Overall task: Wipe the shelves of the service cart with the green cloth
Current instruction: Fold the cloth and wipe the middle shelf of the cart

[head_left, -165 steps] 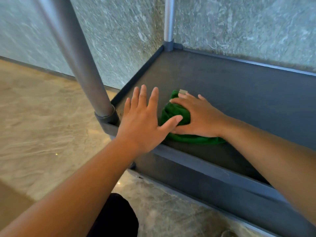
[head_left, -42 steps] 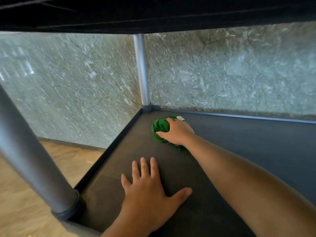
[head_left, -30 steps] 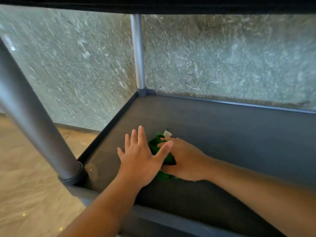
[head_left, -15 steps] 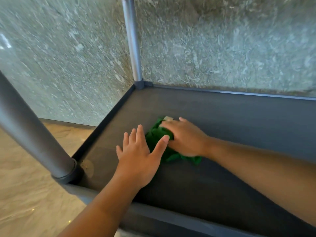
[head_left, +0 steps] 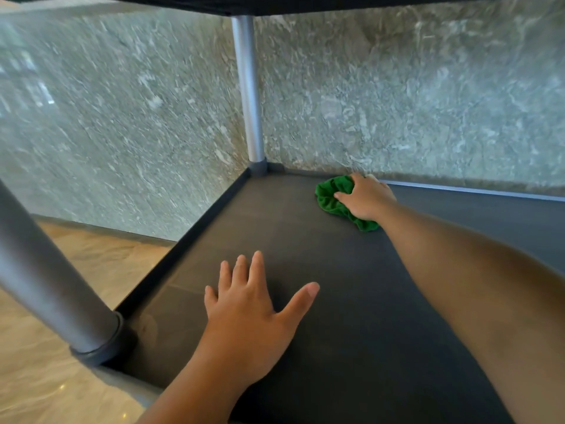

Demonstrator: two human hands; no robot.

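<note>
The dark grey lower shelf (head_left: 275, 234) of the service cart fills the view. My right hand (head_left: 367, 198) is stretched to the shelf's far edge and presses the bunched green cloth (head_left: 331, 195) flat against the surface, close to the back rim. My left hand (head_left: 250, 307) lies flat on the shelf near the front left corner, fingers spread, holding nothing. Part of the cloth is hidden under my right palm.
A grey metal post (head_left: 249, 87) rises from the far left corner and a thicker post (head_left: 46, 270) from the near left corner. The upper shelf's dark underside (head_left: 305, 3) hangs overhead. A green marble wall (head_left: 397, 102) stands behind; beige stone floor (head_left: 76, 270) lies left.
My right hand has pushed the cloth from beside my left hand out to the shelf's far edge. My left hand has stayed flat near the front corner. The view has tilted up.
</note>
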